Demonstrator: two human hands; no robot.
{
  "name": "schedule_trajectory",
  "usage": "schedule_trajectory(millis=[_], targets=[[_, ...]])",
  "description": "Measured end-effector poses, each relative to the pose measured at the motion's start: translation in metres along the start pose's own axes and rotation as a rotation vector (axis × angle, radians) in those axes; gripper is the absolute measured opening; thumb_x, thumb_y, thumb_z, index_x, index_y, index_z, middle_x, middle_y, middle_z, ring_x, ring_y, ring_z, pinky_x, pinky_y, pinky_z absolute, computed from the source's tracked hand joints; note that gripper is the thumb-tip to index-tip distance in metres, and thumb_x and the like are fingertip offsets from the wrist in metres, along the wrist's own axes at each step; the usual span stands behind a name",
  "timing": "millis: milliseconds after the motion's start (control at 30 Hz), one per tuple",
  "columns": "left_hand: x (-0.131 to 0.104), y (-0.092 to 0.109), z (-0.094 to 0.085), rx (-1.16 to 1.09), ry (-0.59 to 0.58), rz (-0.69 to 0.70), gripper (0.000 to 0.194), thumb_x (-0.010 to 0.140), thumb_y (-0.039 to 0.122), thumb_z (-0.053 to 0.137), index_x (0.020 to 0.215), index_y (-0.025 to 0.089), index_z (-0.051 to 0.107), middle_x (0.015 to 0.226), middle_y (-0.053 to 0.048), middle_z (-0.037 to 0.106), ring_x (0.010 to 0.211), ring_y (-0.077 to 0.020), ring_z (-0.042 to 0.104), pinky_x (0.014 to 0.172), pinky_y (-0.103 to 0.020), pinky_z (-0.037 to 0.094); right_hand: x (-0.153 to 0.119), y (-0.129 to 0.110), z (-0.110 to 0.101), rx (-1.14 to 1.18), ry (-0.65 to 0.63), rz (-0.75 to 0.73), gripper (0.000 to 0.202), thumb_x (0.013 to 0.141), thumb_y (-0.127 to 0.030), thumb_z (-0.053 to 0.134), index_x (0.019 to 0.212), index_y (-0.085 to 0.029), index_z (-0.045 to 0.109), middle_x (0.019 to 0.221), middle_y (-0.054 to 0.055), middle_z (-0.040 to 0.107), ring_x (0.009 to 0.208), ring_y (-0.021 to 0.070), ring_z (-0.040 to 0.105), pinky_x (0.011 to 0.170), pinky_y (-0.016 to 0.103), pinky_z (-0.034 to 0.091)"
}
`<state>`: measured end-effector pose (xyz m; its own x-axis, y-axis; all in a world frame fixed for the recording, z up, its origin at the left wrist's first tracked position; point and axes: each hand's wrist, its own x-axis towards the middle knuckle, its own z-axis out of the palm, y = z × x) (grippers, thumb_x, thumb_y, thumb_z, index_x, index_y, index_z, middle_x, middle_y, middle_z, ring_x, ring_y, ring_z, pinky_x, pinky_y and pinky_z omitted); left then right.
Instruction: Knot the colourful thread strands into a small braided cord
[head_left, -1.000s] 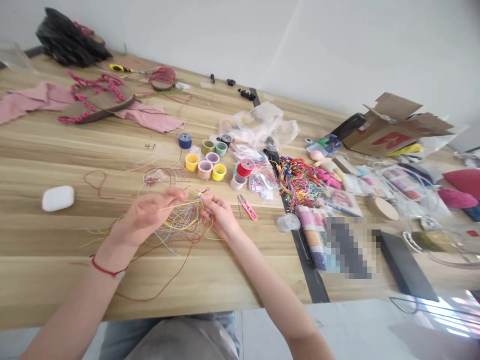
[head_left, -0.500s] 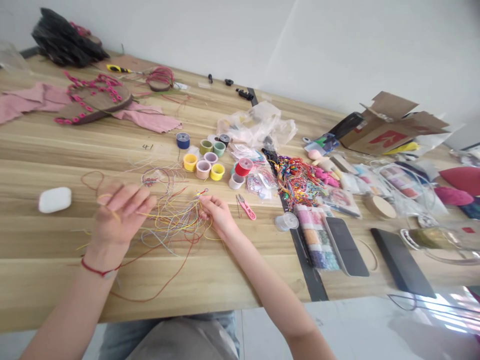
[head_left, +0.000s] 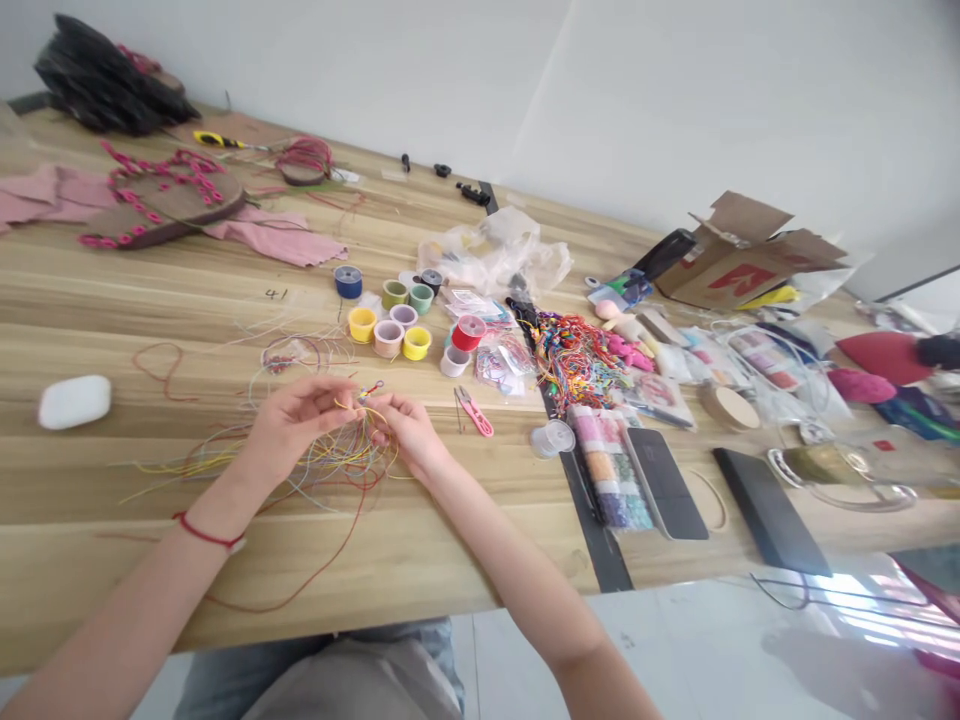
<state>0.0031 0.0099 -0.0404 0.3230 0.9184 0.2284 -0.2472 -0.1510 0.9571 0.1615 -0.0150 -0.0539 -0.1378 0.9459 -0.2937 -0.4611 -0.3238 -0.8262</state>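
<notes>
A small knotted cord piece [head_left: 367, 392] with a loop at its top sits at the fingertips of my right hand [head_left: 403, 424], which is closed on it. Close by on the left, my left hand [head_left: 300, 415] pinches a yellow cord [head_left: 346, 405] beside the knots. From the knotted end a bundle of loose cords [head_left: 330, 462], yellow, grey and red, spreads over the wooden table, partly hidden under my left hand and forearm. One red cord [head_left: 330, 562] curves toward the front edge.
Thread spools [head_left: 388, 337] in several colours stand behind my hands. Pink snips [head_left: 475, 412] and a clear spool [head_left: 553, 438] lie to the right, near bead tubes [head_left: 611, 465] and a phone [head_left: 666, 482]. A white case [head_left: 75, 402] is at the left. Tangled colourful cords [head_left: 577, 360] lie farther back.
My left hand has moved right and down from its raised place to meet my right hand at the knots. The whole view has shifted slightly, so things on the table appear farther left.
</notes>
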Motion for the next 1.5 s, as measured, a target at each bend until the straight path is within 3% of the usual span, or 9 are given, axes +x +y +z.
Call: schedule_trajectory(millis=[133, 233, 433, 667, 800, 1000, 1100, 1267, 1500], targets=[[0.0, -0.008, -0.003, 0.119, 0.075, 0.016, 0.013, 0.068, 0.028, 0.085, 0.073, 0.022, 0.074, 0.083, -0.001, 0.072, 0.072, -0.0146, 0.068, 0.069, -0.03, 0.061, -0.001, -0.001, 0.0, 0.004, -0.008, 0.03, 0.032, 0.063, -0.043, 0.079, 0.068, -0.018, 0.058, 0.048, -0.008, 0.042, 0.043, 0.0061, 0.037, 0.046, 0.024, 0.026], [0.0, -0.008, -0.003, 0.17, 0.125, -0.013, 0.015, 0.07, 0.031, 0.083, 0.076, 0.021, 0.073, 0.082, -0.002, 0.073, 0.065, -0.0144, 0.067, 0.066, -0.031, 0.06, 0.001, 0.001, -0.002, 0.018, -0.024, 0.015, 0.031, 0.064, -0.041, 0.078, 0.069, -0.017, 0.059, 0.049, -0.008, 0.044, 0.043, 0.0055, 0.035, 0.046, 0.023, 0.025], [-0.002, -0.007, 0.001, 0.354, 0.104, -0.004, 0.018, 0.075, 0.032, 0.078, 0.082, 0.019, 0.069, 0.076, -0.002, 0.071, 0.059, -0.0132, 0.062, 0.051, -0.023, 0.048, 0.002, 0.0, -0.003, 0.075, -0.022, 0.012, 0.031, 0.063, -0.04, 0.079, 0.069, -0.018, 0.059, 0.049, -0.008, 0.043, 0.042, 0.005, 0.032, 0.045, 0.024, 0.019], [-0.007, -0.007, 0.005, 0.587, 0.058, -0.03, 0.017, 0.081, 0.031, 0.07, 0.092, 0.02, 0.063, 0.077, 0.0, 0.067, 0.053, -0.0091, 0.051, 0.045, -0.019, 0.035, 0.004, 0.001, -0.005, 0.115, -0.031, 0.012, 0.034, 0.063, -0.04, 0.081, 0.067, -0.018, 0.056, 0.048, -0.009, 0.041, 0.043, 0.0047, 0.029, 0.045, 0.023, 0.018], [-0.008, -0.005, 0.004, 0.699, -0.003, -0.035, 0.019, 0.081, 0.037, 0.07, 0.089, 0.02, 0.067, 0.076, 0.0, 0.068, 0.052, -0.0101, 0.05, 0.048, -0.022, 0.036, 0.004, 0.004, -0.007, 0.12, -0.015, 0.016, 0.034, 0.063, -0.041, 0.082, 0.07, -0.018, 0.057, 0.048, -0.009, 0.043, 0.043, 0.0047, 0.029, 0.045, 0.022, 0.018], [-0.008, -0.001, 0.005, 0.743, -0.125, -0.032, 0.023, 0.088, 0.041, 0.061, 0.086, 0.021, 0.071, 0.075, 0.0, 0.072, 0.06, -0.0138, 0.061, 0.056, -0.025, 0.044, 0.003, 0.003, -0.005, 0.084, 0.037, -0.012, 0.037, 0.06, -0.044, 0.083, 0.07, -0.018, 0.058, 0.051, -0.008, 0.05, 0.044, 0.0044, 0.033, 0.044, 0.022, 0.021], [-0.009, 0.001, 0.008, 0.767, -0.12, -0.029, 0.022, 0.087, 0.042, 0.064, 0.093, 0.022, 0.07, 0.075, 0.001, 0.073, 0.058, -0.0137, 0.061, 0.054, -0.024, 0.043, 0.001, 0.002, -0.004, 0.055, 0.06, -0.025, 0.039, 0.06, -0.046, 0.082, 0.069, -0.017, 0.058, 0.054, -0.007, 0.053, 0.045, 0.0042, 0.035, 0.045, 0.021, 0.023], [-0.008, 0.001, 0.007, 0.799, -0.143, 0.049, 0.017, 0.092, 0.035, 0.058, 0.088, 0.022, 0.07, 0.079, 0.001, 0.073, 0.07, -0.0151, 0.067, 0.068, -0.026, 0.05, 0.001, 0.004, -0.003, 0.0, 0.063, -0.022, 0.037, 0.061, -0.045, 0.081, 0.071, -0.019, 0.057, 0.055, -0.007, 0.055, 0.045, 0.0052, 0.039, 0.046, 0.022, 0.026], [-0.006, -0.003, 0.005, 0.802, -0.2, 0.123, 0.019, 0.09, 0.036, 0.063, 0.083, 0.022, 0.073, 0.082, -0.001, 0.073, 0.071, -0.0152, 0.065, 0.064, -0.026, 0.048, 0.0, 0.005, -0.004, -0.035, 0.067, -0.056, 0.034, 0.066, -0.044, 0.078, 0.072, -0.019, 0.056, 0.052, -0.008, 0.051, 0.044, 0.0054, 0.035, 0.045, 0.022, 0.025]])
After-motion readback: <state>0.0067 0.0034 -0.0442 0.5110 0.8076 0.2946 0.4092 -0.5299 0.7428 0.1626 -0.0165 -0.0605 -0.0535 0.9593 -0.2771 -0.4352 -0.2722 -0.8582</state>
